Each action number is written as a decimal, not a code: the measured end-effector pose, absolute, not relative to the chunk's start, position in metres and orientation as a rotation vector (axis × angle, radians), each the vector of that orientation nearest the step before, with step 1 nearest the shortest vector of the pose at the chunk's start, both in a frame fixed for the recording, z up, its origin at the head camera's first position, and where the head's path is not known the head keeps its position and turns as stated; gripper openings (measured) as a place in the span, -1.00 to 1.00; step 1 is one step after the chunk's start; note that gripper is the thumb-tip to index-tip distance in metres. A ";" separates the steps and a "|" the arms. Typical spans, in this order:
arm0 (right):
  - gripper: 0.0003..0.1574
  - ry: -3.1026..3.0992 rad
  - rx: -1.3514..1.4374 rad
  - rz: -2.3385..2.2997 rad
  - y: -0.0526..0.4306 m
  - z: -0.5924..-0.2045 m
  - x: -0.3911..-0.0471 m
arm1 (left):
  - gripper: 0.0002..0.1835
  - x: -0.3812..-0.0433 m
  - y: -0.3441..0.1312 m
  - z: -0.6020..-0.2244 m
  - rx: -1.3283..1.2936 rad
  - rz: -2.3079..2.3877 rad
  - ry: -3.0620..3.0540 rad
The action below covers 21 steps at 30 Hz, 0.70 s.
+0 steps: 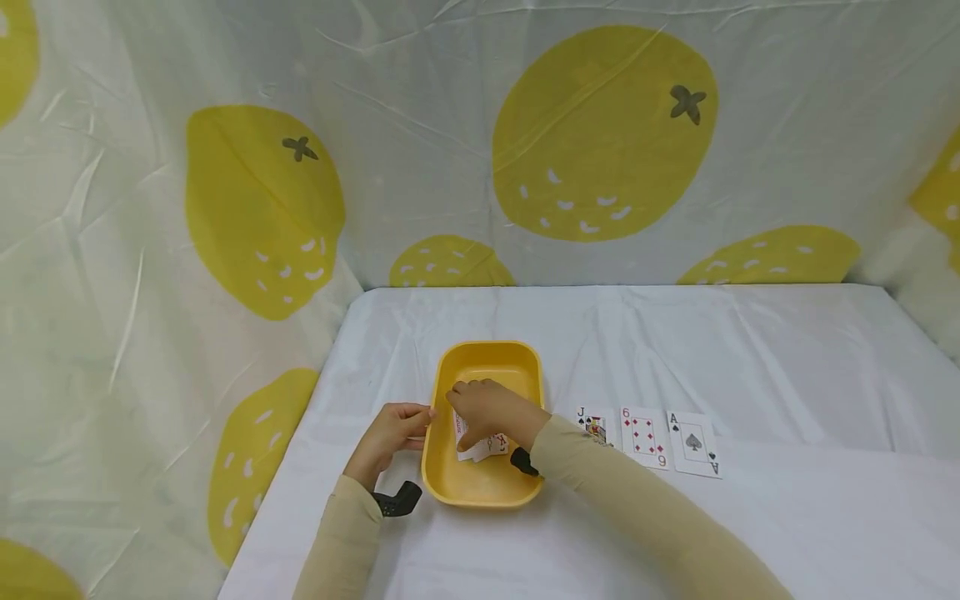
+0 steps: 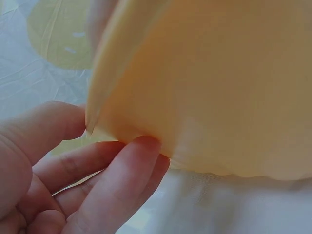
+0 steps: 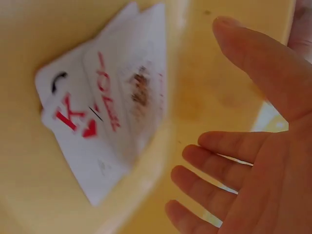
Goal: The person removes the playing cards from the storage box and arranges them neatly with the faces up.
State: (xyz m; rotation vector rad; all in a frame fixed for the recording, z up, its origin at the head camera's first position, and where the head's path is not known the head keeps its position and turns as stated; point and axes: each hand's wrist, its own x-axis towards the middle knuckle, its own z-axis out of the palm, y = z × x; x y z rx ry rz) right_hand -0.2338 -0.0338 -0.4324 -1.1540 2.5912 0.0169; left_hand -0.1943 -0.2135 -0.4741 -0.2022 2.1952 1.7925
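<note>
A yellow plastic tray (image 1: pixel 480 493) with rounded corners sits on the white cloth. My left hand (image 1: pixel 392 435) holds its left side, with fingers against the outer wall (image 2: pixel 161 92) and one fingertip at the rim. Over the inside of the tray is my right hand (image 1: pixel 491 410), fingers and thumb spread apart. A small overlapping pile of playing cards (image 3: pixel 109 107) lies in the tray; a red king of hearts and a joker show in the right wrist view. The hand covers part of this pile in the head view, and nothing is between its fingers.
Right of the tray lie three face-up cards in a row: a jack of spades (image 1: pixel 595 423) partly behind the right sleeve, a six of diamonds (image 1: pixel 643 437) and an ace of spades (image 1: pixel 694 443). A lemon-print cloth (image 1: pixel 420 150) hangs behind and at the left.
</note>
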 end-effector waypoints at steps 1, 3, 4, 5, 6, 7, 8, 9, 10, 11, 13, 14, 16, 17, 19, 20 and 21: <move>-0.01 2.591 -1.142 0.033 -0.036 -0.437 -0.233 | -0.62 -0.194 -0.213 -0.474 -0.200 1.792 2.197; -0.01 2.591 -1.115 0.058 -0.038 -0.445 -0.232 | -0.62 -0.194 -0.213 -0.474 -0.186 1.795 2.200; 0.00 2.592 -1.103 0.069 -0.039 -0.449 -0.231 | -0.62 -0.194 -0.213 -0.474 -0.184 1.796 2.197; 0.02 2.596 -1.092 0.076 -0.039 -0.452 -0.231 | -0.62 -0.195 -0.213 -0.474 -0.190 1.798 2.190; 0.02 2.599 -1.082 0.075 -0.040 -0.455 -0.230 | -0.62 -0.195 -0.213 -0.474 -0.190 1.801 2.185; 0.04 2.601 -1.074 0.079 -0.040 -0.456 -0.229 | -0.63 -0.195 -0.213 -0.474 -0.191 1.801 2.182; 0.04 2.604 -1.068 0.080 -0.040 -0.458 -0.228 | -0.63 -0.195 -0.213 -0.474 -0.186 1.801 2.182; 0.04 2.606 -1.067 0.082 -0.041 -0.458 -0.227 | -0.63 -0.195 -0.213 -0.474 -0.187 1.800 2.180; 0.04 2.610 -1.070 0.087 -0.041 -0.459 -0.226 | -0.63 -0.195 -0.213 -0.474 -0.196 1.798 2.176; 0.03 2.613 -1.073 0.088 -0.041 -0.458 -0.226 | -0.63 -0.195 -0.212 -0.473 -0.198 1.796 2.176; -0.01 2.616 -1.081 0.099 -0.042 -0.457 -0.225 | -0.63 -0.195 -0.212 -0.473 -0.198 1.792 2.180; -0.04 2.617 -1.086 0.095 -0.042 -0.457 -0.225 | -0.63 -0.195 -0.212 -0.473 -0.199 1.792 2.183; -0.08 2.621 -1.098 0.105 -0.042 -0.456 -0.224 | -0.63 -0.195 -0.212 -0.472 -0.218 1.787 2.184; -0.10 2.623 -1.106 0.113 -0.043 -0.455 -0.224 | -0.63 -0.195 -0.212 -0.472 -0.220 1.786 2.187; -0.13 2.621 -1.117 0.124 -0.043 -0.455 -0.223 | -0.63 -0.195 -0.212 -0.472 -0.228 1.783 2.187; -0.15 2.620 -1.123 0.128 -0.043 -0.455 -0.223 | -0.63 -0.195 -0.212 -0.472 -0.226 1.782 2.189; -0.16 2.618 -1.127 0.134 -0.043 -0.455 -0.223 | -0.63 -0.195 -0.212 -0.473 -0.225 1.779 2.188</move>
